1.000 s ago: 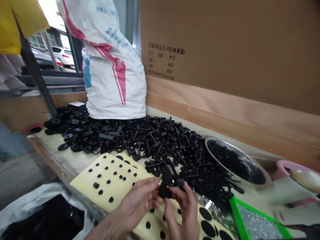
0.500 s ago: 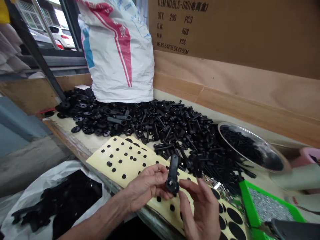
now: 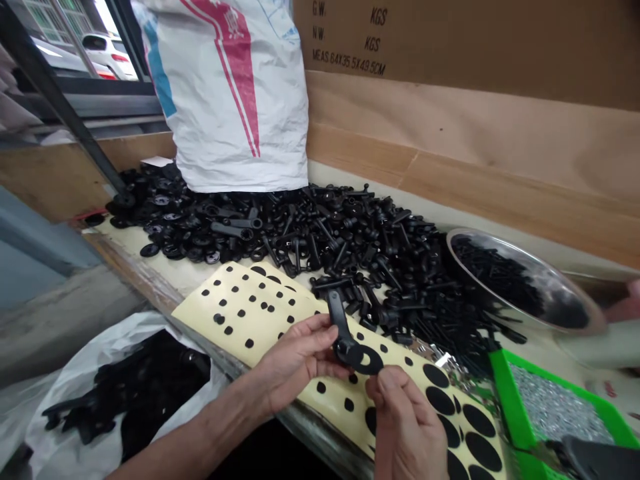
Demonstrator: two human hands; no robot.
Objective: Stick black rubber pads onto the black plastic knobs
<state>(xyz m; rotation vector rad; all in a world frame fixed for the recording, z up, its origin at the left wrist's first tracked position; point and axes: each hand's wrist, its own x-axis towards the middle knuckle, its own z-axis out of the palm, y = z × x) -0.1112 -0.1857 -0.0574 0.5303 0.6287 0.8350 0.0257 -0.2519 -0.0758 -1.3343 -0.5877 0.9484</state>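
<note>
My left hand (image 3: 295, 360) pinches a black plastic lever part (image 3: 341, 330) by its round end, just above a pale yellow sticker sheet (image 3: 240, 313) dotted with small and large black discs. My right hand (image 3: 407, 427) is closed, its thumb and forefinger holding a large black round sticker (image 3: 366, 360) against the part's base. Behind lies a heap of black plastic parts (image 3: 320, 247) spread over the bench.
A white woven sack (image 3: 235, 93) stands at the back, cardboard boxes (image 3: 475, 40) to its right. A steel bowl (image 3: 525, 283) of black screws and a green tray (image 3: 545, 413) of small silver pieces sit at the right. A white bag (image 3: 115, 400) with black parts hangs lower left.
The lever part has tilted and a large black round sticker now sits at its base under my right fingers. The view has dropped and shifted slightly.
</note>
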